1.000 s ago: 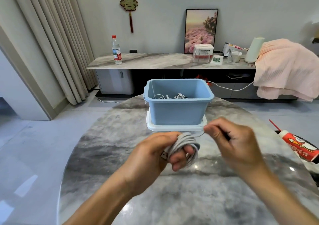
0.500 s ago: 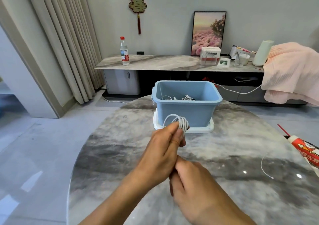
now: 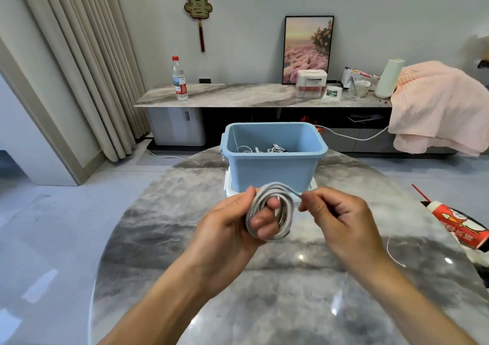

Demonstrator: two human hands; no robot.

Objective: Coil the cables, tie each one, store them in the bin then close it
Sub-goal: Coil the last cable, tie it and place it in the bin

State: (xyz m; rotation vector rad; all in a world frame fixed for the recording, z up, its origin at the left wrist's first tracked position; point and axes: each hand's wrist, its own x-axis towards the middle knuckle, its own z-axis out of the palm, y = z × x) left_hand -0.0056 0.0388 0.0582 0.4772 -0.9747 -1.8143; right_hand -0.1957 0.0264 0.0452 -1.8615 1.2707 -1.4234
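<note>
Grey-white coiled cable (image 3: 272, 213) looped round your left hand (image 3: 232, 228) fingers above the marble table (image 3: 185, 278), your right hand (image 3: 336, 220) pinching its loose end, blue bin (image 3: 274, 171) just behind, open, cables inside, standing on its white lid (image 3: 229, 189).

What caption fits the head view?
Left hand holds coiled cable; right hand pinches its end before bin.
</note>
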